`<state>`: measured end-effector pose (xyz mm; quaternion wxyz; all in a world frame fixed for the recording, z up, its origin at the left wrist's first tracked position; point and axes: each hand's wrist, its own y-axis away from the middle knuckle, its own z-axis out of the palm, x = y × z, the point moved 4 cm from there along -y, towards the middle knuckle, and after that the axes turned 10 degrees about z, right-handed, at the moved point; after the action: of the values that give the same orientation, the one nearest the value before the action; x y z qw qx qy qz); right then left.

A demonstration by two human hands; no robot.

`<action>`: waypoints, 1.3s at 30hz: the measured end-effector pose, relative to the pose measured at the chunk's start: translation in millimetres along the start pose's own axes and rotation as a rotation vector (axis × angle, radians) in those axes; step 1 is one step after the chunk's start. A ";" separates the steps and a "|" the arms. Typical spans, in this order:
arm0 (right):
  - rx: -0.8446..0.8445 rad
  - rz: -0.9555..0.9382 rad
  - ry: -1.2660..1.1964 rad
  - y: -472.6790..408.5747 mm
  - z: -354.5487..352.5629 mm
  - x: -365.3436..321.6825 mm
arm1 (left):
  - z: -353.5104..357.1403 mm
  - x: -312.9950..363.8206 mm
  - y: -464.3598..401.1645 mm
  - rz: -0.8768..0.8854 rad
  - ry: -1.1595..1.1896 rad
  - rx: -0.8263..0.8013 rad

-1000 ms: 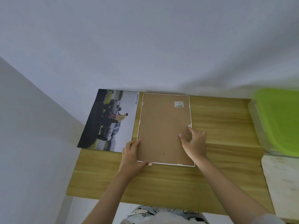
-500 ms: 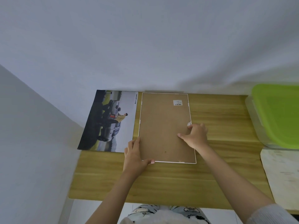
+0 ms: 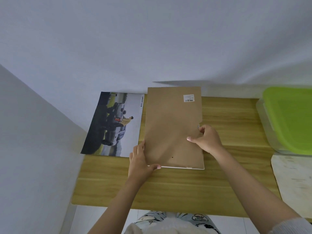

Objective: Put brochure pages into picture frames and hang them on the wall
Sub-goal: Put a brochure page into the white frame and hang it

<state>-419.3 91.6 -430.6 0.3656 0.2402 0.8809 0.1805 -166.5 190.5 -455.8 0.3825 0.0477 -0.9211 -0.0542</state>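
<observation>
Brown fibreboard backing panel (image 3: pixel 172 125) is lying tilted over the white picture frame (image 3: pixel 184 167) near the surface's (image 3: pixel 168 188) back edge. Right hand (image 3: pixel 206 140) is pinching the panel's right edge; its grip is holding the panel. Left hand (image 3: pixel 140 162) is gripping the near-left corner. Car brochure page (image 3: pixel 114 124) is lying flat at the back-left corner, just beside the panel.

Brown fibreboard backing panel (image 3: pixel 172 127) hides most of white picture frame (image 3: pixel 184 167) beneath it. Small white barcode label (image 3: pixel 188 98) on panel: print illegible. Right of panel, green-lidded clear plastic box (image 3: pixel 290 119) cut off at edge.
</observation>
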 end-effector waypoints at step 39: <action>0.042 -0.090 -0.233 59.2 23.4 63.6 | -10.1 2.3 -2.9 0.089 0.014 0.028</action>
<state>-424.3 178.8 -452.4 0.4683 0.2276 0.8458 0.1164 -160.8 186.7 -447.4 0.3901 0.0126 -0.9204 -0.0238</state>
